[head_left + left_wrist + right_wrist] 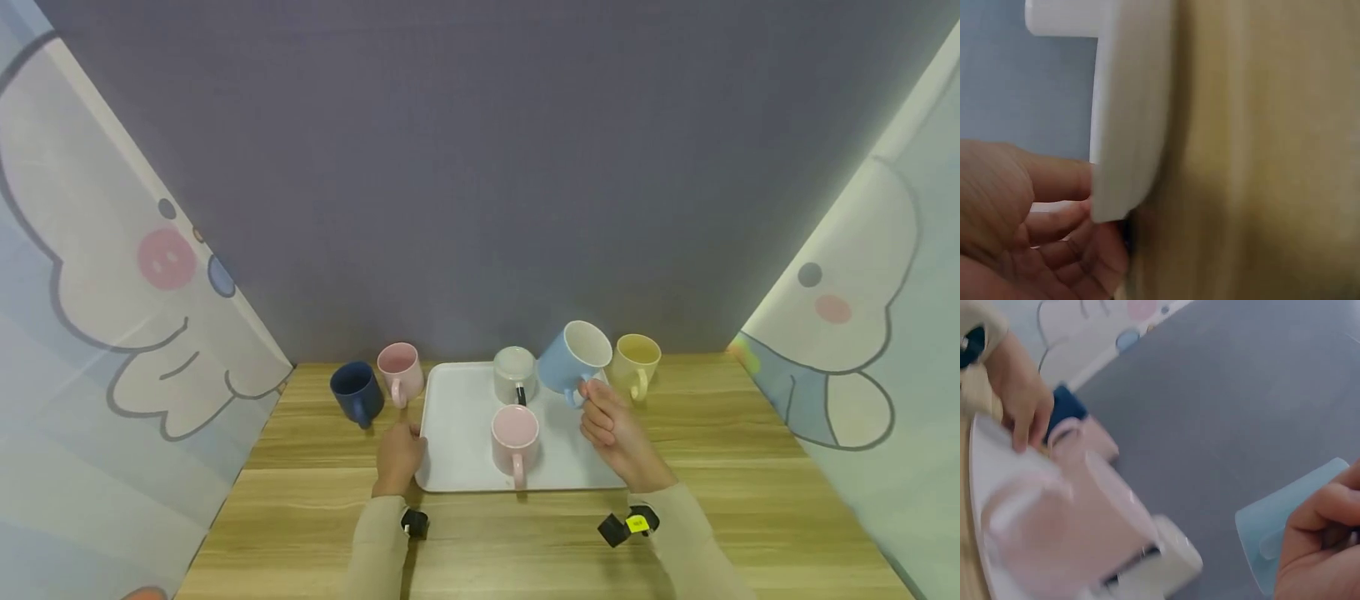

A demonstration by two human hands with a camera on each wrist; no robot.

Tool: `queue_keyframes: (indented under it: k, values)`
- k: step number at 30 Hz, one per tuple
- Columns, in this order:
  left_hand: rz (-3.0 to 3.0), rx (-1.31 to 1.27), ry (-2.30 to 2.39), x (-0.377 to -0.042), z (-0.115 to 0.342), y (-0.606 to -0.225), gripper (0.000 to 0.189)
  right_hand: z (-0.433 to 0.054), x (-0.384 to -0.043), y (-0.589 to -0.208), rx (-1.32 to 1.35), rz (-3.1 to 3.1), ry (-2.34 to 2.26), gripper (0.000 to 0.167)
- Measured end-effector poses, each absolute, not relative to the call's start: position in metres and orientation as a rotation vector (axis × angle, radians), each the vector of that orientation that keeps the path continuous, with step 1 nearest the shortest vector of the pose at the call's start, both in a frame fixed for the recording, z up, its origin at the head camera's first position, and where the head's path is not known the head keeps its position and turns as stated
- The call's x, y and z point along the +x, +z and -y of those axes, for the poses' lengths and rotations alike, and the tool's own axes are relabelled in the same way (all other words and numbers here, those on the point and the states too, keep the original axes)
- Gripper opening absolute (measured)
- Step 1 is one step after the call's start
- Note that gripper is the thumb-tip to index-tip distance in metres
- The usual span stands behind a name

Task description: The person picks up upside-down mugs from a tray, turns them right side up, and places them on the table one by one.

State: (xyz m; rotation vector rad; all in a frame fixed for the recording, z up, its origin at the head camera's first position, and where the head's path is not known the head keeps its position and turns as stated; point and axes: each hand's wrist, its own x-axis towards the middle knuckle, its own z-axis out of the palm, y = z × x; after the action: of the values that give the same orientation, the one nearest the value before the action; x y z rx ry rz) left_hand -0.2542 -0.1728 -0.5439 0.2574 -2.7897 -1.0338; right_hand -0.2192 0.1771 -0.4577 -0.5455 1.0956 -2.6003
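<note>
My left hand (400, 457) pinches the left edge of a white tray (453, 433); in the left wrist view the thumb (1063, 180) lies on one side of the rim and the fingers on the other. By its handle, my right hand (617, 429) holds a light blue mug (558, 367), tilted and raised over the tray's right part. On the tray stand a pink mug (513, 450), its handle towards me, and a white mug (510, 385) with a dark mark at its handle, just behind it. Both seem to stand base up.
Left of the tray, a navy mug (357, 392) and another pink mug (401, 372) stand on the wooden table (517, 550). A yellow mug (636, 362) stands right behind the right hand. A grey backdrop (480, 183) rises along the table's far edge, with printed panels at both sides.
</note>
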Motion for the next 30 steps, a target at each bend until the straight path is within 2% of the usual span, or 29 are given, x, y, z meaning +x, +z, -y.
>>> queue_keyframes:
  k: [8, 19, 30]
  values:
    - [2.753, 0.217, -1.115, -0.258, 0.181, -0.549, 0.014, -0.216, -0.199, -0.479, -0.342, -1.45, -2.651, 0.032]
    - [2.789, 0.237, -1.148, -0.258, 0.186, -0.548, 0.014, -0.264, -0.178, -0.496, -0.177, -1.516, -2.817, 0.033]
    - [2.778, 0.246, -1.175, -0.258, 0.185, -0.548, 0.014, -0.298, -0.193, -0.505, 0.12, -1.768, -2.787, 0.03]
